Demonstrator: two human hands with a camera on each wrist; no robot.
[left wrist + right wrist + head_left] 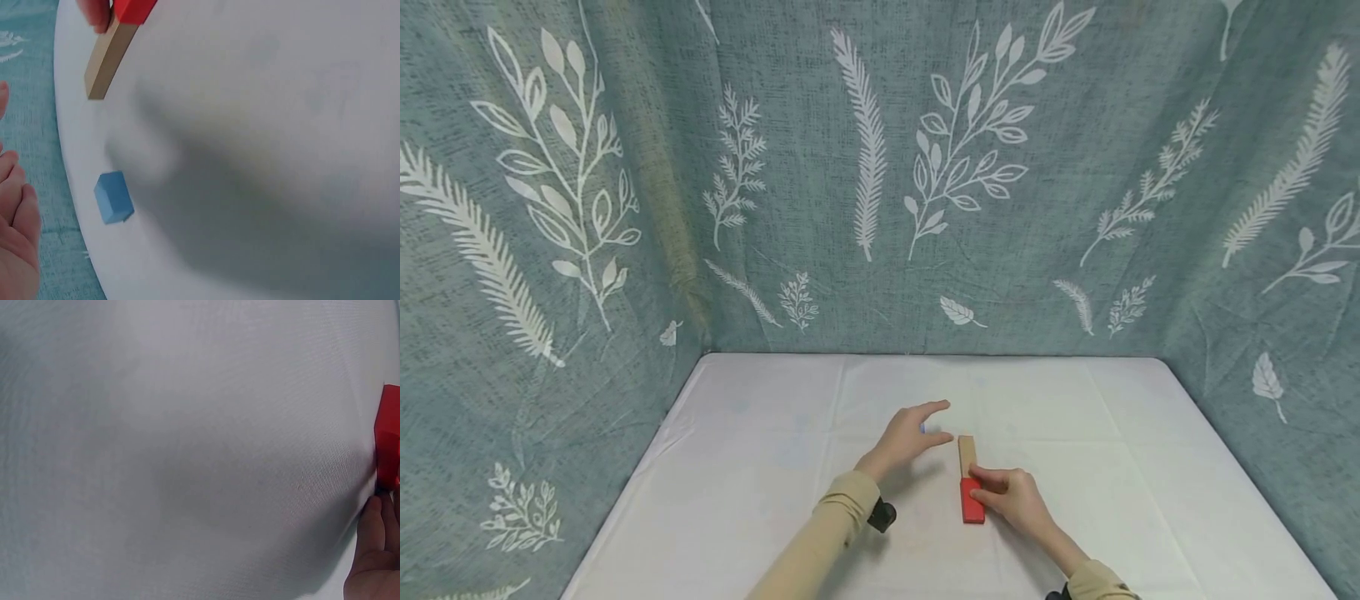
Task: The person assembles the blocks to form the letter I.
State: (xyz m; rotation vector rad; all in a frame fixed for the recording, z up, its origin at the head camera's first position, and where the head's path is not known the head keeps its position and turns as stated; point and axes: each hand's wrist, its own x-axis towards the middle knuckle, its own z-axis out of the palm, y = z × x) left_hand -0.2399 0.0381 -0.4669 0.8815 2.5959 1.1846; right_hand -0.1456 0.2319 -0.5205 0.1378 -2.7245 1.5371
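- Fingers of my right hand (1017, 498) bent in, pinching the red block (972, 504) near its far end.
- Wooden bar (967, 455) sits end to end with the red block, pointing away from me — one fingertip right at the join.
- Left hand (904, 435): thumb and fingers spread wide, above the table (737, 467).
- Blue block (114, 199) on the table near that hand — mostly hidden in the head view, apart from the wooden bar.
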